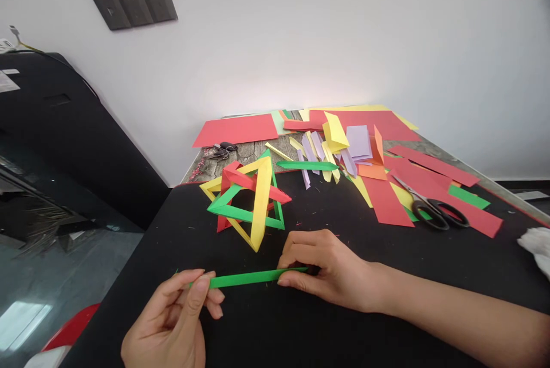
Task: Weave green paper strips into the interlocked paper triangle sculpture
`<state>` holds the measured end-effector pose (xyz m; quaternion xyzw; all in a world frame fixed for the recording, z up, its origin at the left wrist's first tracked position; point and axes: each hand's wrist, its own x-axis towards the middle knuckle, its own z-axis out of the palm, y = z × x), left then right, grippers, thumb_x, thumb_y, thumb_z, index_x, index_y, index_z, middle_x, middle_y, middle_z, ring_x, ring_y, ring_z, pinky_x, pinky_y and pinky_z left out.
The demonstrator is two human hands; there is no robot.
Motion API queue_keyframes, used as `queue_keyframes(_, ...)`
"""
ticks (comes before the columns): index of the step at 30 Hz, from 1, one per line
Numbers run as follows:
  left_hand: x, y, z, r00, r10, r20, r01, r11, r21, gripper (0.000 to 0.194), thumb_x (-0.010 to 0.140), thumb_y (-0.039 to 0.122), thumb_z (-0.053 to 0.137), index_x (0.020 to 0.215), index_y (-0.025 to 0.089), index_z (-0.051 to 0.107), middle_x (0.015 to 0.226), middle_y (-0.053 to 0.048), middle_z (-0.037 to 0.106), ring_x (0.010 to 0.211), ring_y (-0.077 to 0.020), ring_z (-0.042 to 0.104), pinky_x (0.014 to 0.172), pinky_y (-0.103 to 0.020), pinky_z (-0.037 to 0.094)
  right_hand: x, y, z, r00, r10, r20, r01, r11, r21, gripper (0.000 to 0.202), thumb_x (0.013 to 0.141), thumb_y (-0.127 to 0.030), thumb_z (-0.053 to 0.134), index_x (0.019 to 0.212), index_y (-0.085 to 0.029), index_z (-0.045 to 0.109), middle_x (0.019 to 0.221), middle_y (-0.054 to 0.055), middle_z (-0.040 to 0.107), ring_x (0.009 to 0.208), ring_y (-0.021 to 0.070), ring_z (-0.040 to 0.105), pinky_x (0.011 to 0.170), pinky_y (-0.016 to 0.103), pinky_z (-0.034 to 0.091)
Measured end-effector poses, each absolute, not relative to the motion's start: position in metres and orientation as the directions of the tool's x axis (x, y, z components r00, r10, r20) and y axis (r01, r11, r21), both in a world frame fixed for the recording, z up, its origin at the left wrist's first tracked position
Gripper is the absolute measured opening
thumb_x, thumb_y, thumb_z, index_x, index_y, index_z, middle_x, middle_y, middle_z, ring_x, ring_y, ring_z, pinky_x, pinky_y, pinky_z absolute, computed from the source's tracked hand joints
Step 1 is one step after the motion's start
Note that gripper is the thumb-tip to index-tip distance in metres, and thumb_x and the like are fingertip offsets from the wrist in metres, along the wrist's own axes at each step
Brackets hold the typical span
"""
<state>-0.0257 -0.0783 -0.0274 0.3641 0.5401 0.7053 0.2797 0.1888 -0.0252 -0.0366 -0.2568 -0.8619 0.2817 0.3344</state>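
A narrow green paper strip [246, 280] is stretched level between my two hands, just above the black table top. My left hand [178, 313] pinches its left end between thumb and forefinger. Near the other end, my right hand [324, 267] grips it between thumb and fingers, and a pointed tip shows past the thumb. Behind my hands stands a paper model [260, 207] of interlocked yellow, red and green triangular frames. A second green folded strip [306, 165] with pointed ends lies farther back, close to the model.
Black-handled scissors [433, 213] rest on red, yellow and green paper at the right. Small dark scissors [223, 151] lie at the back left. Several purple folded strips [308, 150] and red sheets [240, 129] cover the back. White tissue [537, 247] sits at the right edge.
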Motion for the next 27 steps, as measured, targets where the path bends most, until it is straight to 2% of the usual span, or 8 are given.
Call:
queue_keyframes(3, -0.026, -0.079, -0.027, -0.563, 0.801, 0.203, -0.005, -0.249, 0.968, 0.021, 0.053, 0.023, 0.087, 0.069, 0.017, 0.074, 0.057, -0.002, 0.071, 0.04, -0.0112, 0.061, 0.044, -0.016, 0.055, 0.188, -0.026, -0.036, -0.651, 0.631, 0.421, 0.274, 0.714, -0.645, 0.018, 0.093, -0.029, 0.059, 0.09, -0.014, 0.07, 0.081, 0.004, 0.063, 0.067, 0.012, 0.057, 0.06, 0.023, 0.044)
queue_keyframes(7, -0.028, -0.081, -0.029, -0.549, 0.812, 0.197, -0.011, -0.242, 0.97, 0.021, 0.055, 0.024, 0.085, 0.072, 0.017, 0.075, 0.065, -0.003, 0.074, 0.042, -0.0106, 0.062, 0.05, -0.016, 0.058, 0.188, -0.026, -0.037, -0.614, 0.638, 0.465, 0.274, 0.724, -0.633, 0.023, 0.095, -0.027, 0.056, 0.082, -0.015, 0.07, 0.072, 0.002, 0.061, 0.063, 0.0114, 0.054, 0.057, 0.023, 0.042)
queue_keyframes(11, -0.028, -0.082, -0.032, -0.515, 0.81, 0.28, 0.033, -0.308, 0.951, 0.014, 0.058, 0.015, 0.081, 0.071, 0.019, 0.075, 0.053, 0.001, 0.068, 0.041, -0.0089, 0.06, 0.047, -0.012, 0.054, 0.188, -0.026, -0.036, -0.639, 0.632, 0.438, 0.277, 0.72, -0.636, 0.02, 0.093, -0.031, 0.059, 0.086, -0.015, 0.07, 0.076, 0.003, 0.063, 0.064, 0.0114, 0.056, 0.057, 0.023, 0.043)
queue_keyframes(14, -0.029, -0.084, -0.034, -0.428, 0.84, 0.334, 0.099, -0.324, 0.941, 0.011, 0.063, 0.013, 0.077, 0.07, 0.021, 0.075, 0.061, 0.001, 0.069, 0.043, -0.0104, 0.062, 0.046, -0.015, 0.055, 0.188, -0.027, -0.035, -0.662, 0.616, 0.428, 0.298, 0.74, -0.603, 0.018, 0.094, -0.03, 0.058, 0.091, -0.016, 0.069, 0.082, 0.003, 0.065, 0.068, 0.0117, 0.059, 0.059, 0.023, 0.043)
queue_keyframes(17, -0.03, -0.085, -0.036, -0.289, 0.902, 0.321, 0.188, -0.275, 0.943, 0.009, 0.064, 0.015, 0.078, 0.07, 0.021, 0.075, 0.073, -0.001, 0.07, 0.044, -0.0121, 0.063, 0.045, -0.019, 0.056, 0.185, -0.03, -0.035, -0.669, 0.602, 0.437, 0.363, 0.777, -0.515, 0.021, 0.097, -0.026, 0.051, 0.088, -0.016, 0.067, 0.081, 0.003, 0.064, 0.067, 0.0121, 0.057, 0.058, 0.024, 0.041)
queue_keyframes(23, -0.03, -0.083, -0.028, -0.071, 0.934, 0.351, 0.302, -0.315, 0.9, 0.008, 0.069, 0.016, 0.075, 0.066, 0.023, 0.075, 0.065, -0.001, 0.072, 0.054, -0.0166, 0.069, 0.049, -0.017, 0.057, 0.174, -0.041, -0.033, -0.694, 0.507, 0.512, 0.443, 0.861, -0.251, 0.026, 0.098, -0.027, 0.047, 0.084, -0.016, 0.065, 0.081, 0.004, 0.065, 0.066, 0.0151, 0.054, 0.057, 0.028, 0.038)
queue_keyframes(27, -0.027, -0.084, -0.024, 0.011, 0.938, 0.346, 0.372, -0.325, 0.87, 0.007, 0.067, 0.019, 0.077, 0.065, 0.026, 0.077, 0.067, -0.001, 0.074, 0.058, -0.0183, 0.071, 0.05, -0.019, 0.058, 0.168, -0.047, -0.03, -0.699, 0.447, 0.558, 0.409, 0.89, -0.201, 0.034, 0.1, -0.024, 0.042, 0.075, -0.015, 0.064, 0.075, 0.003, 0.063, 0.059, 0.0141, 0.049, 0.052, 0.029, 0.034)
